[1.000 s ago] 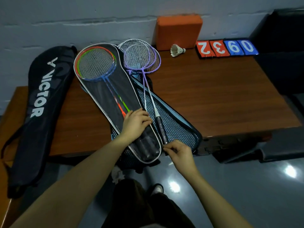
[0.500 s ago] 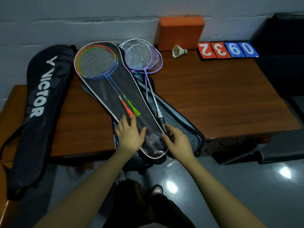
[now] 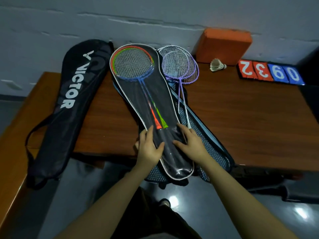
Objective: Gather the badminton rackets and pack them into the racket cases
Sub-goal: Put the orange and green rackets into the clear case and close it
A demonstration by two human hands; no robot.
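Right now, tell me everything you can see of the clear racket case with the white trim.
The clear racket case is racket-shaped see-through plastic edged in white piping. It lies flat, head toward the wall, atop a blue mesh case, its handle end overhanging the table edge. Inside are two rackets. The left hand and right hand press its narrow end.

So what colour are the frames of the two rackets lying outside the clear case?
Purple and white rackets, seen in the head view.

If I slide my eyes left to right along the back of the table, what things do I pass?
Black Victor racket case → clear case with the colourful rackets → purple rackets → shuttlecock → number cards.
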